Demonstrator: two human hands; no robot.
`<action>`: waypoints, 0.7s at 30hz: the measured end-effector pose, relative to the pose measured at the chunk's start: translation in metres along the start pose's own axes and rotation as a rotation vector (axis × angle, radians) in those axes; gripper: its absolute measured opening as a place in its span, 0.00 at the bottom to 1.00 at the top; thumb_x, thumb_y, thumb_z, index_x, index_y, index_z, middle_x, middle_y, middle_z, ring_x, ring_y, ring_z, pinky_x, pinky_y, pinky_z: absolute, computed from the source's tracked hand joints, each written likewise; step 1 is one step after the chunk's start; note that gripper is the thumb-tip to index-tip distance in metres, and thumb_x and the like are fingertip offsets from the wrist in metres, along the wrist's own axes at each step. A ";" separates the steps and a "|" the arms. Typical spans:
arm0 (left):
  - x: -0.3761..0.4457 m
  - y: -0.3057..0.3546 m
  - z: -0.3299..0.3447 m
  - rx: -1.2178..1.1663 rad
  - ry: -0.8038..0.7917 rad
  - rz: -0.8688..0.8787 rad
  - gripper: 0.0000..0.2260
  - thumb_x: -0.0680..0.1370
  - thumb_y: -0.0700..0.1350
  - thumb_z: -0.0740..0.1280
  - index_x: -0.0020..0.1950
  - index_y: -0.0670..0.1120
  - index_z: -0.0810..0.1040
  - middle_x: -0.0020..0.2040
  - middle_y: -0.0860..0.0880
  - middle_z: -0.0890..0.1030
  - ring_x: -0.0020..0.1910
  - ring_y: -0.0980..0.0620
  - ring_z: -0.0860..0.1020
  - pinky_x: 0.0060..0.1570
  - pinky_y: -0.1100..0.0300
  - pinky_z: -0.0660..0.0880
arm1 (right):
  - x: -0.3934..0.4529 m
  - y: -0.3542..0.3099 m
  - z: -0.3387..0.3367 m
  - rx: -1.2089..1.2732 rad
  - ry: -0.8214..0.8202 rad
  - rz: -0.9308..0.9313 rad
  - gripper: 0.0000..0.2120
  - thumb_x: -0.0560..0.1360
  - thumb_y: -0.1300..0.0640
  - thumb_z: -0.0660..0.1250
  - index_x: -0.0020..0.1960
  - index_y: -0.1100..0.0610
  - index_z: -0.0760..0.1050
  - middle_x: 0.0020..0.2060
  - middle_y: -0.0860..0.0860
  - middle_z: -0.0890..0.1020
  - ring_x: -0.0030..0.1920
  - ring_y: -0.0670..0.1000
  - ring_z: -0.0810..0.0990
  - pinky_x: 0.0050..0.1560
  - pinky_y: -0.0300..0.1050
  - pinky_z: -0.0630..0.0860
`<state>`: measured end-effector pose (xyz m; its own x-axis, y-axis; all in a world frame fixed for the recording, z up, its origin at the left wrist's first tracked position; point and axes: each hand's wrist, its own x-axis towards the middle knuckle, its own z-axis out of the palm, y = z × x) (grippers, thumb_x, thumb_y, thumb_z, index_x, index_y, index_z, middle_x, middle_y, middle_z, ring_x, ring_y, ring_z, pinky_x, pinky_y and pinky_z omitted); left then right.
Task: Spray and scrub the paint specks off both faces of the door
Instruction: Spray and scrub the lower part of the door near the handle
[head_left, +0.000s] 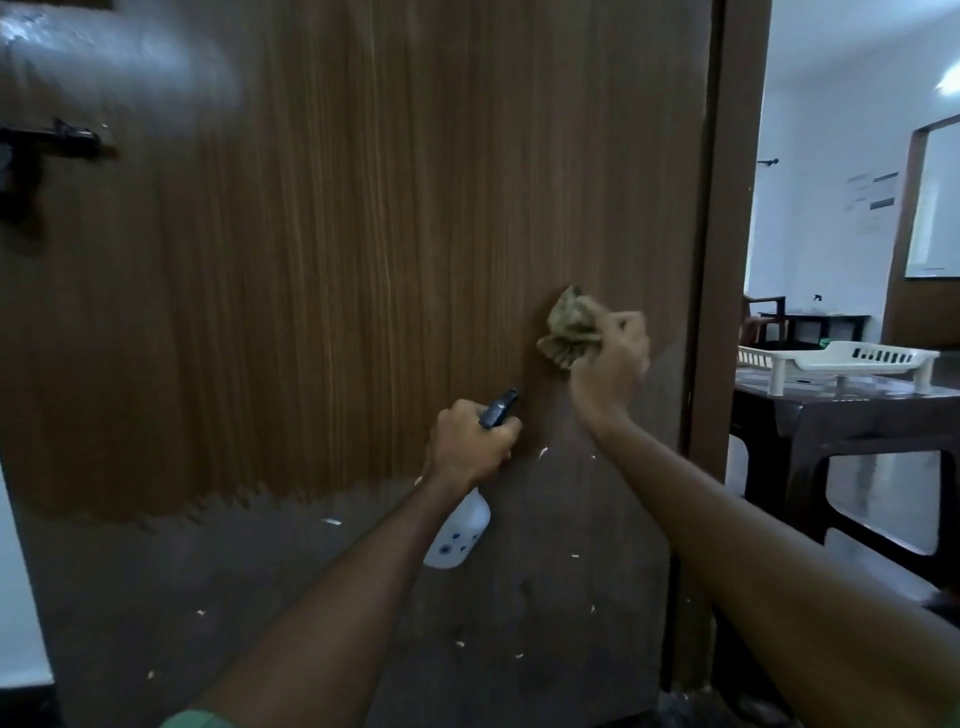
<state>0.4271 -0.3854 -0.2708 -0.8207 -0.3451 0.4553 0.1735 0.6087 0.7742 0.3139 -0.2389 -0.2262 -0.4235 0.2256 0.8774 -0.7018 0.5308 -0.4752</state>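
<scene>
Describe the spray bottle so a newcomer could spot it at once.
Start at the big brown wooden door. Low in front of it, the left hand grips a spray bottle. Unlike the crumpled tan cloth pressed to the door, it is white with a dark nozzle.

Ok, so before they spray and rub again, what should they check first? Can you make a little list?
1. Cloth held firmly in the right hand: ok.
2. Cloth pressed against the door: ok.
3. Left hand has a grip on the spray bottle: ok.
4. Nozzle pointing at the door: ok.
5. Paint specks gone from the lower part: not ok, several pale flecks remain.
6. Liquid left in the bottle: cannot tell.
</scene>
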 end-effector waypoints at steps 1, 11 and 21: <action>-0.001 0.003 0.006 0.024 -0.006 -0.016 0.14 0.73 0.56 0.70 0.37 0.46 0.83 0.33 0.48 0.85 0.33 0.47 0.84 0.39 0.46 0.83 | 0.015 0.001 -0.007 0.049 0.031 0.065 0.31 0.73 0.73 0.59 0.67 0.48 0.80 0.51 0.48 0.70 0.51 0.51 0.72 0.59 0.53 0.75; -0.008 0.014 0.039 0.019 0.125 0.053 0.16 0.77 0.47 0.72 0.30 0.47 0.76 0.26 0.49 0.76 0.26 0.52 0.73 0.30 0.55 0.69 | -0.047 0.044 0.006 -0.121 -0.087 -0.312 0.22 0.79 0.58 0.57 0.71 0.50 0.76 0.59 0.57 0.75 0.53 0.57 0.73 0.54 0.53 0.74; 0.025 0.066 0.034 -0.100 0.063 0.062 0.10 0.81 0.45 0.71 0.41 0.43 0.82 0.34 0.45 0.83 0.27 0.51 0.78 0.26 0.59 0.74 | 0.001 0.043 0.003 -0.114 0.053 -0.044 0.19 0.77 0.63 0.58 0.63 0.52 0.80 0.59 0.56 0.75 0.52 0.57 0.72 0.52 0.53 0.73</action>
<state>0.3994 -0.3296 -0.2226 -0.7713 -0.3554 0.5280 0.2790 0.5568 0.7824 0.2818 -0.2185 -0.2459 -0.3606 0.2410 0.9011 -0.6481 0.6300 -0.4278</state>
